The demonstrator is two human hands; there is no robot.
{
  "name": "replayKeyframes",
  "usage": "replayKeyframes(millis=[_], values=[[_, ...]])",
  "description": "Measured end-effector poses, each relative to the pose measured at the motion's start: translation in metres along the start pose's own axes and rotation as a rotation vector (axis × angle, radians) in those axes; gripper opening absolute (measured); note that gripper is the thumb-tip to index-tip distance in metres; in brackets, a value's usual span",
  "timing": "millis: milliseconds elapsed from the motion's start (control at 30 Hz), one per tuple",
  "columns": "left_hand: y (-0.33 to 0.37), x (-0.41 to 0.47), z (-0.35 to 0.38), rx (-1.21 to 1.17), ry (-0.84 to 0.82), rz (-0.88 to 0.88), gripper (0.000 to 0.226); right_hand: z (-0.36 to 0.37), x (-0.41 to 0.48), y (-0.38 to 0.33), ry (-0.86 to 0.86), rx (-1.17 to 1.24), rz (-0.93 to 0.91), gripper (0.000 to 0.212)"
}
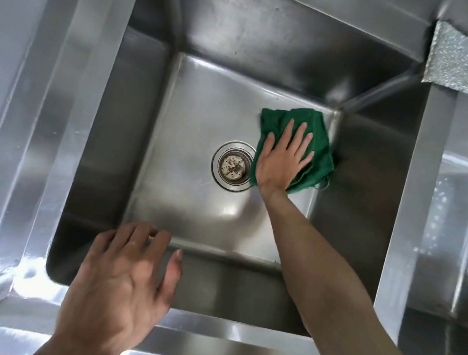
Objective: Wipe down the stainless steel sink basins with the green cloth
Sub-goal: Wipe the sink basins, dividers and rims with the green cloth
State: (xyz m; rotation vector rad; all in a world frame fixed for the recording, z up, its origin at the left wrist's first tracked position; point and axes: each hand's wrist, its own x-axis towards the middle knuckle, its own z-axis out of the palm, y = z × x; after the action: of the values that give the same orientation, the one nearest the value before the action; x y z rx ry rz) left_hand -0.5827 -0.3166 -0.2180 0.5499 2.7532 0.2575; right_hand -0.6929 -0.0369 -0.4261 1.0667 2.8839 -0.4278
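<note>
Flat under right hand fingers: green cloth; basin floor.

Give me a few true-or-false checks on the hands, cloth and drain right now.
1. The right hand presses flat on the green cloth on the basin floor. True.
2. The cloth covers the drain strainer. False: the strainer shows uncovered, beside the cloth's left edge.
3. The left hand grips a sponge. False: it holds nothing, fingers relaxed.
4. A silver scouring pad lies on the sink rim at the far right corner. True.
</note>
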Motion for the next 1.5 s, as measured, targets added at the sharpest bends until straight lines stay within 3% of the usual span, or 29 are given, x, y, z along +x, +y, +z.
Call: replayKeyframes(millis=[133, 233, 367, 500, 633, 700, 767, 900, 967, 1067, 1200, 1367, 1500], values=[[-0.001, -0.001, 0.001, 0.003, 0.008, 0.005, 0.037, -0.013, 0.009, 0.025, -0.072, -0.010, -0.274, 0.056], [0.000, -0.001, 0.003, -0.015, 0.024, 0.002, 0.036, -0.018, 0.020, 0.037, -0.020, 0.019, -0.131, 0.054], [-0.004, -0.001, 0.006, -0.015, 0.040, -0.001, 0.036, -0.006, 0.007, -0.012, 0.028, 0.030, 0.051, 0.056], [-0.003, -0.001, 0.009, -0.015, 0.047, 0.009, 0.036, 0.012, -0.009, -0.066, -0.018, 0.074, -0.145, 0.054], [-0.005, 0.001, 0.010, -0.020, 0.062, 0.002, 0.036, 0.000, 0.011, -0.031, -0.089, 0.007, -0.397, 0.053], [-0.003, 0.000, 0.011, -0.018, 0.064, -0.004, 0.036, -0.010, 0.023, 0.006, -0.038, -0.003, -0.323, 0.052], [-0.003, 0.000, 0.011, -0.016, 0.069, 0.002, 0.036, -0.018, 0.029, 0.029, 0.016, 0.008, -0.118, 0.052], [-0.004, 0.000, 0.011, -0.017, 0.067, 0.005, 0.037, -0.014, 0.030, 0.004, 0.044, 0.029, 0.079, 0.055], [-0.006, 0.000, 0.011, -0.007, 0.059, 0.002, 0.038, -0.004, 0.026, -0.032, 0.004, 0.064, 0.038, 0.056], [-0.006, 0.000, 0.014, 0.003, 0.071, 0.009, 0.039, 0.010, 0.018, -0.069, -0.075, 0.063, -0.196, 0.056], [-0.006, 0.001, 0.018, 0.019, 0.143, 0.026, 0.036, 0.001, 0.029, -0.032, -0.088, 0.025, -0.378, 0.052], [-0.004, 0.003, 0.021, 0.017, 0.162, 0.025, 0.035, -0.007, 0.037, 0.006, 0.015, 0.079, -0.028, 0.053], [-0.004, 0.001, 0.020, -0.010, 0.162, -0.009, 0.041, 0.000, 0.024, -0.037, -0.008, 0.128, 0.044, 0.055]])
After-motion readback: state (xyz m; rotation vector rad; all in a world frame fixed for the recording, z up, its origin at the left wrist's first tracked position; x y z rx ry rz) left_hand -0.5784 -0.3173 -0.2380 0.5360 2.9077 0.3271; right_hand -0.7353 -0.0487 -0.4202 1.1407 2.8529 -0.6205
